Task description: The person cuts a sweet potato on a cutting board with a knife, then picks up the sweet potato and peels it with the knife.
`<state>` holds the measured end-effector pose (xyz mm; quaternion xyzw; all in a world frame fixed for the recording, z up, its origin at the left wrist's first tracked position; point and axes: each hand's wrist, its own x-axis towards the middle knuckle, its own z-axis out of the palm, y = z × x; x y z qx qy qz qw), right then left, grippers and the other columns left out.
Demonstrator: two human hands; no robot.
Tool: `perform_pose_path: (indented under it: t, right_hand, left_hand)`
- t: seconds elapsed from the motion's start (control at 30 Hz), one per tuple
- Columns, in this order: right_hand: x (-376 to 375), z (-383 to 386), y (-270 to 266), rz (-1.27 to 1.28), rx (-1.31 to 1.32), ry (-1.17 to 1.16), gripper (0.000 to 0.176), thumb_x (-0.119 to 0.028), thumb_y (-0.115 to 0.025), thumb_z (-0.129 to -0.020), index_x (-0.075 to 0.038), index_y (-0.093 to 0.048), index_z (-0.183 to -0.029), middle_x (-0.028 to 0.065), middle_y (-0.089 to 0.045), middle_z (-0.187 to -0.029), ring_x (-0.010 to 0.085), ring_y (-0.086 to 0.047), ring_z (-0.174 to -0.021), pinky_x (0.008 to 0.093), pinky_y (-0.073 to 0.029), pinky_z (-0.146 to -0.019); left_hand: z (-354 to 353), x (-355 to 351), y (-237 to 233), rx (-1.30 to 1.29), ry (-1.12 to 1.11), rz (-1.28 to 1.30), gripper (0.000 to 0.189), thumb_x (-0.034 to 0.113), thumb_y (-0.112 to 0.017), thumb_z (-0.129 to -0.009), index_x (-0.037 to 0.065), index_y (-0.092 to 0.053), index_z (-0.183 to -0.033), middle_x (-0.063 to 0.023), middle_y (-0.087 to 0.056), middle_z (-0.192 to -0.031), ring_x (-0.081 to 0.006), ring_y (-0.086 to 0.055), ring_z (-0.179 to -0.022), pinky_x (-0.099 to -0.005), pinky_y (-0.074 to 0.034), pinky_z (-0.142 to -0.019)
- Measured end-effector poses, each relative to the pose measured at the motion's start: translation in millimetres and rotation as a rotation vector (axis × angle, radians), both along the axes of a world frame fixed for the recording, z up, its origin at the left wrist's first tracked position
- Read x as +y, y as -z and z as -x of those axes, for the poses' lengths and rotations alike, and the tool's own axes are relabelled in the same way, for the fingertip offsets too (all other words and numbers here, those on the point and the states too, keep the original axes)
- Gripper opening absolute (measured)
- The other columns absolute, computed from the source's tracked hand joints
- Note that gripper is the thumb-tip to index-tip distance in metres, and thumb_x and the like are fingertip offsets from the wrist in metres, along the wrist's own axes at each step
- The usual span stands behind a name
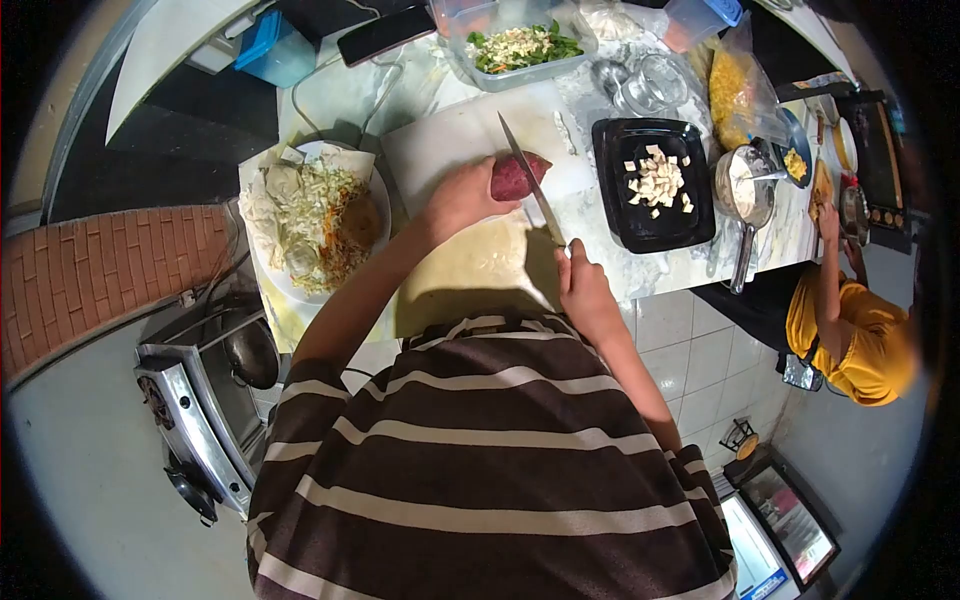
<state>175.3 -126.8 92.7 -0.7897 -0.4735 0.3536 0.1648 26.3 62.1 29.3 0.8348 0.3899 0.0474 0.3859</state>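
My left hand (465,203) grips a red-purple sweet potato (510,180) from its left side, over the white cutting board (430,140). In my right hand (585,288) is the handle of a long kitchen knife (543,205). Its blade points away from me and crosses the right part of the sweet potato. A black square tray (620,218) with small pale cubes (658,180) stands to the right of the board.
Left of the board is a large plate (383,215) of shredded vegetables. A plastic container (560,72) of chopped greens and a phone (385,35) are at the back. On the right are a saucepan (745,215), a bag of yellow food (735,95) and a person in yellow (850,335).
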Motion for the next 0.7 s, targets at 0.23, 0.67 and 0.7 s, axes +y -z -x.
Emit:
perform_pose_path:
  t: [0.23,0.67,0.7]
  right_hand:
    - [11,-4,15,-0.077,0.14,0.034,0.034,-0.028,-0.043,-0.104,0.004,-0.051,-0.111,0.033,-0.061,-0.071,0.0526,-0.061,-0.075,0.057,-0.047,-0.063]
    - [4,4,17,-0.017,0.054,0.019,0.032,-0.025,-0.045,-0.103,0.007,-0.046,-0.11,0.0309,-0.059,-0.063,0.051,-0.06,-0.065,0.0574,-0.045,-0.055]
    - [5,4,16,-0.015,0.057,0.013,0.032,-0.025,-0.045,-0.103,0.007,-0.046,-0.11,0.0309,-0.059,-0.063,0.051,-0.06,-0.065,0.0574,-0.045,-0.055]
  left_hand:
    - [0,25,-6,-0.129,0.128,0.286,0.061,0.032,-0.081,-0.075,0.004,-0.059,-0.125,-0.0139,-0.069,-0.109,-0.0234,-0.066,-0.099,-0.035,-0.049,-0.093]
    - [1,27,-2,-0.093,0.135,0.32,0.059,0.031,-0.08,-0.078,0.002,-0.059,-0.124,-0.0113,-0.069,-0.106,-0.0185,-0.064,-0.097,-0.0337,-0.049,-0.092]
    - [1,24,-6,-0.054,0.109,0.213,0.06,0.034,-0.08,-0.076,0.002,-0.059,-0.122,-0.0142,-0.069,-0.103,-0.0235,-0.066,-0.095,-0.0362,-0.05,-0.09]
